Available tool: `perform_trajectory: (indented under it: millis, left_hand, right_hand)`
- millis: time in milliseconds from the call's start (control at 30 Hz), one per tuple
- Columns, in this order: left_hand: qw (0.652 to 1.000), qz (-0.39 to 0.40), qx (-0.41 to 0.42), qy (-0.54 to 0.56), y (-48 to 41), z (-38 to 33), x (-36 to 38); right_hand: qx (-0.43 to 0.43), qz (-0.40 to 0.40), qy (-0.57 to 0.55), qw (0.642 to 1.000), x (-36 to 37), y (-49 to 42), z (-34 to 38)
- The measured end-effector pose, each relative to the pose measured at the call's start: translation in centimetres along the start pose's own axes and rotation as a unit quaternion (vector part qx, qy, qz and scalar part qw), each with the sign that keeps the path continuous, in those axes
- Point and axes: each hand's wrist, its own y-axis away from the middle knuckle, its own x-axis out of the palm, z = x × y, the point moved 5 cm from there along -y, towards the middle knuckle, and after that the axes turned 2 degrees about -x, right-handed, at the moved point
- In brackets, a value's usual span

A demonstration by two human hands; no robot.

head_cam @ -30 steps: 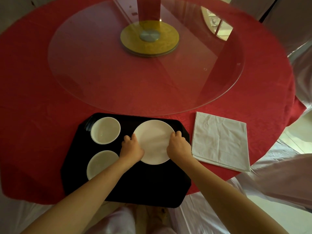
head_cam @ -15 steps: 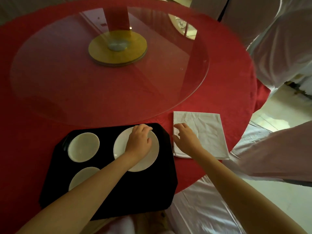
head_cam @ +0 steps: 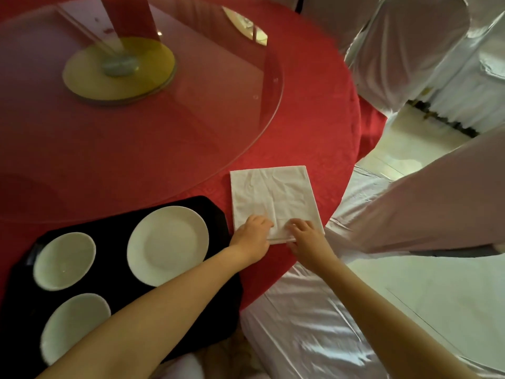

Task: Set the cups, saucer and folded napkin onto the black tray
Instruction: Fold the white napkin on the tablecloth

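The black tray (head_cam: 218, 220) lies at the table's near edge, lower left. On it sit a white saucer (head_cam: 168, 244) at its right side and two white cups (head_cam: 64, 260) (head_cam: 73, 324) at its left, one behind the other. The folded white napkin (head_cam: 273, 198) lies flat on the red cloth just right of the tray. My left hand (head_cam: 252, 236) and my right hand (head_cam: 307, 236) both rest on the napkin's near edge, fingers curled over and under the folded layers.
A large glass turntable (head_cam: 191, 127) on a gold hub (head_cam: 117, 69) covers the middle of the red round table (head_cam: 314, 119). Chairs in white satin covers (head_cam: 410, 50) stand at the right and near side.
My left hand left the saucer and crossed right to the napkin. My right hand slid down to the napkin's near edge. The camera view swung right.
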Motion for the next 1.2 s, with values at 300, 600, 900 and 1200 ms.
perform_trajectory:
  millis: [300,600,900,1200]
  left_hand:
    - [0.997,-0.016,-0.015,-0.078,-1.2,0.2,2.1]
    - [0.995,-0.084,-0.018,-0.057,-7.1,-0.6,1.7]
    - [0.987,-0.057,-0.041,-0.147,-8.3,0.7,4.3]
    - [0.921,-0.102,-0.154,0.343,-11.6,1.5,-3.3]
  right_hand:
    - [0.044,-0.121,-0.030,0.991,0.2,0.3,-2.6]
    - [0.209,-0.205,-0.088,0.952,-0.2,0.2,-5.3]
    - [0.311,-0.227,-0.376,0.843,0.7,0.0,-7.3]
    - [0.140,-0.344,-0.370,0.851,-2.4,-1.1,-2.1]
